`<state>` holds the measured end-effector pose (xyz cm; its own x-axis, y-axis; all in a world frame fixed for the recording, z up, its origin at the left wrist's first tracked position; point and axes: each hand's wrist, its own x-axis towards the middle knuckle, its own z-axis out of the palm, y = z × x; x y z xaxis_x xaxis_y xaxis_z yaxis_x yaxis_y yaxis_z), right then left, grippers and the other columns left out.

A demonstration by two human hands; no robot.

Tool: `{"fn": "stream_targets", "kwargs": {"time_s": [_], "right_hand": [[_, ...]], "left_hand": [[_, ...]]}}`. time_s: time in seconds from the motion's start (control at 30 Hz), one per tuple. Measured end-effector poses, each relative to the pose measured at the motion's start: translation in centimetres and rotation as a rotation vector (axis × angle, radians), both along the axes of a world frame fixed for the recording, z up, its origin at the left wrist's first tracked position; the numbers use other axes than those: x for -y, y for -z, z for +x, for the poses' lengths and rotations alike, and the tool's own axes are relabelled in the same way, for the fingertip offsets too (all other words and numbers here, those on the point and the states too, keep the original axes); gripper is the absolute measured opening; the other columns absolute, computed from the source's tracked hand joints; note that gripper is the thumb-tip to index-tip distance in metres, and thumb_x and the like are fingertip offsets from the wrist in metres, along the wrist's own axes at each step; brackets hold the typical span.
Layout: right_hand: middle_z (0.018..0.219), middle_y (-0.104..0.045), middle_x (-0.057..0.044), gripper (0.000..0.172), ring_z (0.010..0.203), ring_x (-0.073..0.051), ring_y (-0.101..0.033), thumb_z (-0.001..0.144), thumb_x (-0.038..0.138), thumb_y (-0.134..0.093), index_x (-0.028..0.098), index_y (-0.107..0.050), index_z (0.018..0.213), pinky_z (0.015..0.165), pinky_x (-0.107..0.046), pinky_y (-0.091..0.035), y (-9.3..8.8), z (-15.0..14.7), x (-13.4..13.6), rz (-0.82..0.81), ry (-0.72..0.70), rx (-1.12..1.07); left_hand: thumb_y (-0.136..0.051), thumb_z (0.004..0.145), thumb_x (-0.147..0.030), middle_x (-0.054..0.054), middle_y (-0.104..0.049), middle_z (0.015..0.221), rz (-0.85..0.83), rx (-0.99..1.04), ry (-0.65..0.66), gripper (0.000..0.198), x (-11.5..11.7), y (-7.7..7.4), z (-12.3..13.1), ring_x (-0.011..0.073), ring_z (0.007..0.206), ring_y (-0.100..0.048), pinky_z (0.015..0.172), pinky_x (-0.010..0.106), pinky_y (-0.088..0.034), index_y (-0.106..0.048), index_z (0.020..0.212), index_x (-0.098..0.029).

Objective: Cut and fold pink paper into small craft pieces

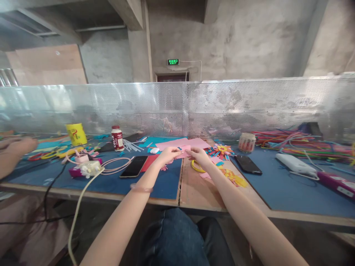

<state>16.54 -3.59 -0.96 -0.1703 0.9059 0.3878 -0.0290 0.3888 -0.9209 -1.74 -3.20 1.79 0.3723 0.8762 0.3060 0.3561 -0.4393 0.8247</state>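
Between my two hands is a small pink piece [185, 150], apparently paper or foam sheet, held up over the bench. My left hand [169, 155] pinches its left side, and a bracelet circles that wrist. On the opposite side, the fingers of my right hand [199, 155] are closed on the same piece. Larger pink sheets [172, 143] lie just behind it on a blue sheet. A red sheet [151, 162] is partly covered by my left forearm. By my right hand are yellow-handled scissors [196, 167], partly hidden, and a multicoloured flower [222, 149].
Phones [134, 166] [247, 164] lie on both sides. A power strip [84, 170] with cables, a red-capped bottle [117, 138] and a yellow can [76, 134] stand left. Another person's hand [18, 147] is at far left. Right are a jar [246, 142] and coloured stems [280, 142]; a perforated metal screen [235, 107] stands behind.
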Motion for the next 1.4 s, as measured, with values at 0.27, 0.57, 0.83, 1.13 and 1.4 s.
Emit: {"fn": "stream_targets", "kwargs": {"time_s": [0.27,0.57,0.83,1.13,1.4], "right_hand": [[0.076,-0.062,-0.002,0.027,0.068,-0.012,-0.055,0.068,0.039,-0.065,0.015,-0.064,0.081,0.066,-0.025,-0.044,0.0,-0.2,0.2,0.115,0.063,0.119],[0.092,-0.059,-0.007,0.020,0.094,-0.020,-0.049,0.074,0.016,-0.054,0.018,-0.065,0.091,0.087,-0.032,-0.037,-0.7,-0.6,0.8,0.690,0.393,0.611],[0.087,-0.064,-0.017,0.016,0.094,-0.032,-0.054,0.073,0.030,-0.062,0.019,-0.070,0.083,0.080,-0.041,-0.037,2.4,3.0,-1.0,0.227,0.702,1.098],[0.069,-0.064,-0.014,0.015,0.076,-0.028,-0.061,0.064,0.033,-0.068,0.018,-0.069,0.064,0.063,-0.034,-0.041,3.1,3.4,-2.3,0.069,0.713,0.937],[0.045,-0.047,-0.001,0.027,0.052,-0.017,-0.052,0.072,0.042,-0.058,0.018,-0.056,0.059,0.049,-0.027,-0.035,1.6,4.2,-2.9,0.007,0.540,0.431]], "left_hand": [[-0.062,0.069,-0.044,-0.004,-0.043,0.048,-0.005,0.022,-0.041,0.037,0.1,-0.2,-0.1,0.0055,0.041,-0.035,0.039,0.019,-0.023,-0.068,0.085,-0.012],[-0.063,0.071,-0.040,0.012,-0.065,0.101,-0.070,0.281,0.055,0.038,-0.3,0.0,0.0,0.0185,0.085,-0.061,0.063,0.025,-0.051,-0.066,0.097,-0.013],[-0.062,0.069,-0.019,0.009,-0.064,0.095,0.097,0.294,-0.009,0.054,-0.6,-0.3,-0.2,0.0145,0.075,-0.060,0.059,0.024,-0.050,-0.050,0.121,-0.017],[-0.063,0.067,-0.026,0.009,-0.068,0.091,0.080,0.295,-0.090,0.027,-1.0,-0.2,-0.2,0.0165,0.079,-0.061,0.064,0.025,-0.046,-0.065,0.090,-0.012],[-0.069,0.061,-0.028,0.007,-0.069,0.082,-0.130,0.586,0.022,0.025,-1.7,0.2,-0.6,0.0150,0.073,-0.064,0.069,0.027,-0.047,-0.063,0.081,-0.013]]}}
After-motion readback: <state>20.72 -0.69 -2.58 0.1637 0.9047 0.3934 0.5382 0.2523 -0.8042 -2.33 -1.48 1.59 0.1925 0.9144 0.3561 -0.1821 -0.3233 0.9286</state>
